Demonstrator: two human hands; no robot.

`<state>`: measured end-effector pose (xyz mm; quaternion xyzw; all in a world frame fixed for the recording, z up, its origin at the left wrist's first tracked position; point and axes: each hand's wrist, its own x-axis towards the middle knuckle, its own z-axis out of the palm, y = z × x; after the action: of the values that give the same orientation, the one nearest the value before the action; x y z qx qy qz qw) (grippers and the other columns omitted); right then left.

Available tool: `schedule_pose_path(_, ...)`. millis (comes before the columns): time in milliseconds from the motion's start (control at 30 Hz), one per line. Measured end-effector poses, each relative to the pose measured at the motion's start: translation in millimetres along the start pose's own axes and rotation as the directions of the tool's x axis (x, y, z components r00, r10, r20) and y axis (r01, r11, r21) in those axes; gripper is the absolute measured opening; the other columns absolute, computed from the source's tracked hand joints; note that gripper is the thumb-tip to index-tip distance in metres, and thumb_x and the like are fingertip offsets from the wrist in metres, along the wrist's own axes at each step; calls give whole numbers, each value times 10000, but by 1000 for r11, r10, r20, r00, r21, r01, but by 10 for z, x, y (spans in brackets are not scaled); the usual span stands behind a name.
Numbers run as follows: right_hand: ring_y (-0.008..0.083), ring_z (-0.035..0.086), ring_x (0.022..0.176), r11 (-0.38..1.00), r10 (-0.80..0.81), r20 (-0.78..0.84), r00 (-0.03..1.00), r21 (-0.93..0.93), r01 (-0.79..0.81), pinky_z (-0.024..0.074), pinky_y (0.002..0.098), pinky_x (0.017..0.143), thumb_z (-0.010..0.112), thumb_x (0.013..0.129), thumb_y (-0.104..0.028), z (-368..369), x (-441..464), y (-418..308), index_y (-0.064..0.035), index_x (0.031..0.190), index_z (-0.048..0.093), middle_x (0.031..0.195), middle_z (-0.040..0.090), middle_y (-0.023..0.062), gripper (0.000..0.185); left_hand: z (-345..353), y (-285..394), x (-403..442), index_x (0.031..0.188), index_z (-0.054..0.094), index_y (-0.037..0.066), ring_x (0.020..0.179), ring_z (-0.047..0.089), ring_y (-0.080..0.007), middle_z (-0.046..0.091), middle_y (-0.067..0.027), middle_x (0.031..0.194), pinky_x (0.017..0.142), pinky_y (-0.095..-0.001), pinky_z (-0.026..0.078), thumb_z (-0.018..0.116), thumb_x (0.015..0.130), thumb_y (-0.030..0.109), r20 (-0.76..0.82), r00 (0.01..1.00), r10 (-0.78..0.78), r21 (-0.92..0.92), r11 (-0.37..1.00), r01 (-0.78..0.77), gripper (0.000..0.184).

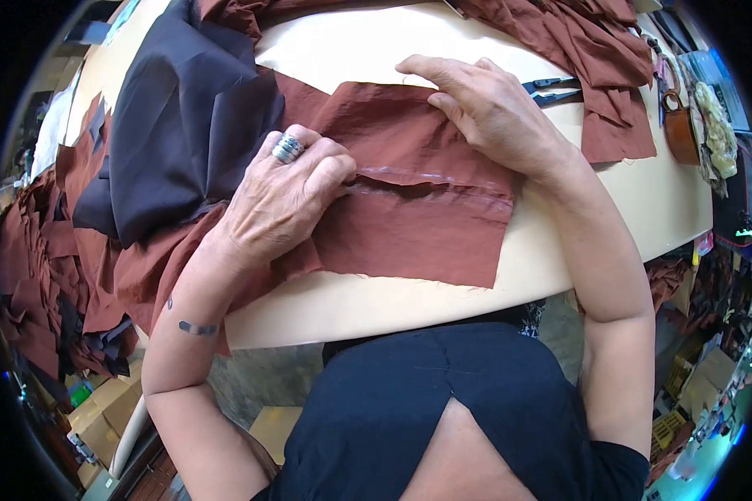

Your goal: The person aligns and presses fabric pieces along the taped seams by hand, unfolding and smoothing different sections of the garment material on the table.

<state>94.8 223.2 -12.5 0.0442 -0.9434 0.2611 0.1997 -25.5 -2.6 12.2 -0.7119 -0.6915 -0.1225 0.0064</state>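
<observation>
A piece of rust-brown cloth point(426, 138) lies on the table in front of me. A whitish-marked seam or fold crosses it, with a dark gap along its left part. My left hand point(297, 179), wearing a wide silver ring point(287, 149), is closed in a pinch on the cloth at the gap's left end. Over the cloth's upper right corner is my right hand point(476, 100), its thumb and forefinger apart. A thin pale thread seems to show by the forefinger, too fine to tell whether it is held. Dark scissors point(551, 90) lie just beyond that hand.
Dark navy cloth point(180, 142) is heaped left of my left hand. More brown cloth point(597, 75) spreads along the far right, and cut scraps point(38, 259) hang off the left side. A brown cup-like holder point(681, 134) is at the pale table's point(560, 242) right edge.
</observation>
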Motion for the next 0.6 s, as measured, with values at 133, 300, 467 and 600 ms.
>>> schedule_pose_path(133, 267, 570, 882, 1000, -14, -6, 1000, -13, 14, 440, 364, 842, 586, 826, -51, 11, -5, 18, -112, 1185, 535, 1119, 611, 68, 367, -31, 7, 58, 915, 549, 104, 874, 501, -208, 551, -18, 888, 753, -338, 395, 532, 818, 113, -37, 999, -14, 43, 999, 15, 99)
schedule_pose_path(300, 265, 590, 866, 998, -56, -34, 998, -36, 55, 453, 371, 798, 576, 826, -48, 19, 2, 37, -98, 1167, 535, 1055, 623, 83, 347, -49, -40, 42, 877, 554, 97, 842, 499, -210, 538, -28, 851, 738, -333, 398, 537, 804, 107, 21, 1000, 8, 43, 999, -9, 76)
schedule_pose_path(467, 280, 626, 820, 991, -128, -73, 989, -53, 125, 481, 388, 711, 546, 829, -34, 0, 28, 40, -79, 1134, 532, 902, 647, 120, 309, -72, -39, 22, 851, 533, 82, 832, 507, -229, 553, -41, 873, 737, -342, 423, 529, 773, 80, 28, 997, 67, 51, 996, -68, 78)
schedule_pose_path(600, 279, 628, 799, 988, -139, -86, 987, -76, 132, 485, 391, 699, 535, 835, -33, 22, 26, 56, -75, 1127, 533, 877, 644, 122, 295, -50, -41, 26, 852, 520, 73, 814, 518, -230, 559, -54, 875, 726, -342, 438, 506, 740, 76, 74, 992, 104, 130, 985, -113, 114)
